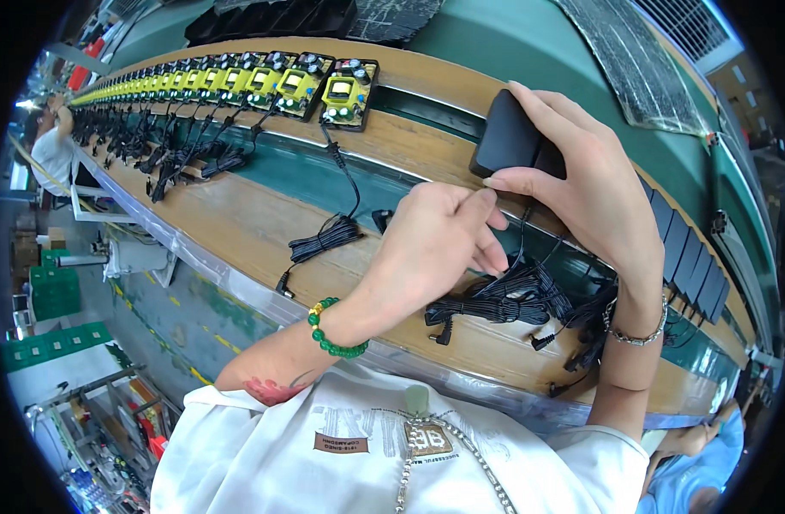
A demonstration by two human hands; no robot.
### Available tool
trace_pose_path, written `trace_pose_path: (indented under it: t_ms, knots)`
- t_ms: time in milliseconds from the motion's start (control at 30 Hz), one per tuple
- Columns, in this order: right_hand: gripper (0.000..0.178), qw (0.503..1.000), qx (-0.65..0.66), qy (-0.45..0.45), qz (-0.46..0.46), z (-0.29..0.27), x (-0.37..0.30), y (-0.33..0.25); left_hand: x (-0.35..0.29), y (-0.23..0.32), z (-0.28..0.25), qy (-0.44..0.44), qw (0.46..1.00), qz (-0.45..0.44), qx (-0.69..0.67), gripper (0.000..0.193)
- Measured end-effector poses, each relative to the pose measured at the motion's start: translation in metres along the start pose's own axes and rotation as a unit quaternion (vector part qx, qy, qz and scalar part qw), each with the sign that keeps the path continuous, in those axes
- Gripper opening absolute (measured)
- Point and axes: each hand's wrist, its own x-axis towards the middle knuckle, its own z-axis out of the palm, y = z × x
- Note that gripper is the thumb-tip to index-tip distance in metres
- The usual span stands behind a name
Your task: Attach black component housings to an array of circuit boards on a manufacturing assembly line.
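My right hand [581, 163] is wrapped round a black power adapter [502, 137], thumb on its near end and fingers over its far edge. Just left of it, my left hand [439, 236] is closed, thumb and fingertips pressed together; whatever they may pinch is hidden. Below both hands lie coiled black cables [504, 295] with barrel plugs. To the left, a bare circuit board [348, 96] with a yellow transformer stands on the wooden ledge, its cord running down to a tied cable bundle [325, 240].
A long row of similar boards [238, 79] stretches away to the left. More black adapters [688, 257] stand in a row at the right. A green belt [486, 38] runs behind the ledge. One person [54, 158] sits far left, and a blue sleeve [701, 463] shows lower right.
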Motion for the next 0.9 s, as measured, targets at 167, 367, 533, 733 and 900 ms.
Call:
trace_pose_path:
  t_ms: [167, 367, 533, 733, 900]
  knots:
    - [0.067, 0.999, 0.008, -0.017, 0.029, -0.011, 0.007, -0.006, -0.024, 0.028, -0.022, 0.148, 0.849, 0.314, 0.397, 0.012]
    - [0.068, 0.986, -0.069, -0.113, 0.103, -0.027, 0.033, -0.028, 0.063, 0.067, -0.141, 0.32, 0.65, 0.393, 0.567, 0.031]
    - [0.074, 0.948, -0.131, -0.22, 0.188, -0.028, 0.051, -0.048, 0.123, 0.086, -0.162, 0.284, 0.663, 0.216, 0.658, 0.032]
    - [0.083, 0.967, -0.152, -0.145, 0.142, -0.022, 0.028, -0.035, 0.152, 0.08, -0.164, 0.267, 0.669, 0.17, 0.672, 0.034]
    - [0.082, 0.986, -0.153, -0.051, 0.04, -0.014, 0.007, -0.019, 0.143, 0.075, -0.165, 0.284, 0.717, 0.239, 0.59, 0.035]
